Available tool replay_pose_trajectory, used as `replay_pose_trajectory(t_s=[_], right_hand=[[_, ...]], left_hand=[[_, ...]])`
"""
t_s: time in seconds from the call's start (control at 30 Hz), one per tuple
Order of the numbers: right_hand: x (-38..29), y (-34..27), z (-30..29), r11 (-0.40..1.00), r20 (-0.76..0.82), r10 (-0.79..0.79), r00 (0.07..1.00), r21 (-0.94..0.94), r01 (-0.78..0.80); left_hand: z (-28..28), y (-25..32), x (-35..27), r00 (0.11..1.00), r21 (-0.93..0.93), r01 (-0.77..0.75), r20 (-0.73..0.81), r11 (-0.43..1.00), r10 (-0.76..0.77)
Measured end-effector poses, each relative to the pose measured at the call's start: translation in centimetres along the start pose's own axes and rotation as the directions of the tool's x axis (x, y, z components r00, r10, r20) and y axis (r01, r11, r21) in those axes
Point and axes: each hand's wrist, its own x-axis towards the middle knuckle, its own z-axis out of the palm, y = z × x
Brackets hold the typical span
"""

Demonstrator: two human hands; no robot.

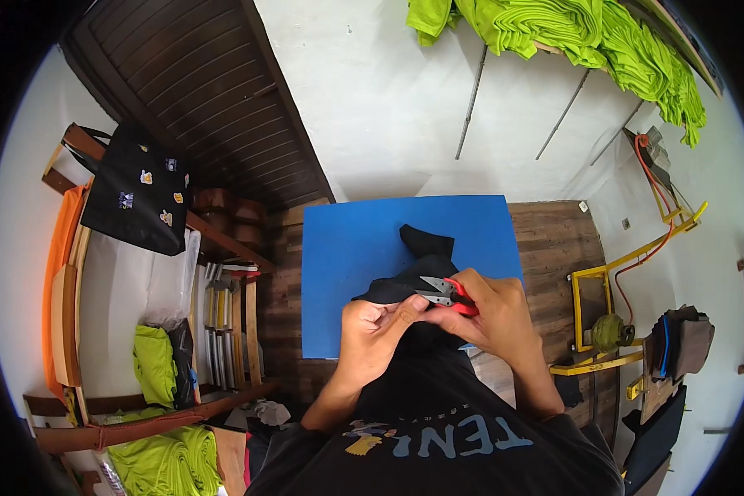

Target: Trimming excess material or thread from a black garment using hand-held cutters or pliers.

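A piece of black fabric (426, 243) hangs bunched between my hands, over a blue tabletop (347, 248). My left hand (375, 332) pinches its edge between thumb and fingers. In my right hand (496, 310) is a pair of small red-handled thread snips (465, 297). Their two metal blades are spread and point left across the cloth, with the lower blade close to my left thumb tip. The lower part of the fabric blends into my dark shirt, so its full outline cannot be told.
Lime-green garments (545, 28) lie piled on a wall shelf at top right. A yellow metal frame (595, 273) carries a red hose and a green gas cylinder (611, 332) at right. On the left, a black tote bag (139, 186) hangs by a wooden rack (223, 412). A dark door (204, 93) stands beyond.
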Motion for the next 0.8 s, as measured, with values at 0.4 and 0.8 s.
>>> replay_pose_trajectory(t_s=[0.4, 0.8], right_hand=[[-1.9, 0.0, 0.1, 0.983, -0.004, 0.107, 0.994, 0.152, -0.105], [-1.0, -0.3, 0.3, 0.998, -0.031, 0.062, 0.998, 0.023, -0.061]], left_hand=[[-1.0, -2.0, 1.3, 0.992, -0.55, 0.085, -0.03, 0.831, -0.121], [0.5, -1.5, -0.6, 0.973, -0.131, -0.159, -0.188, 0.979, 0.133]])
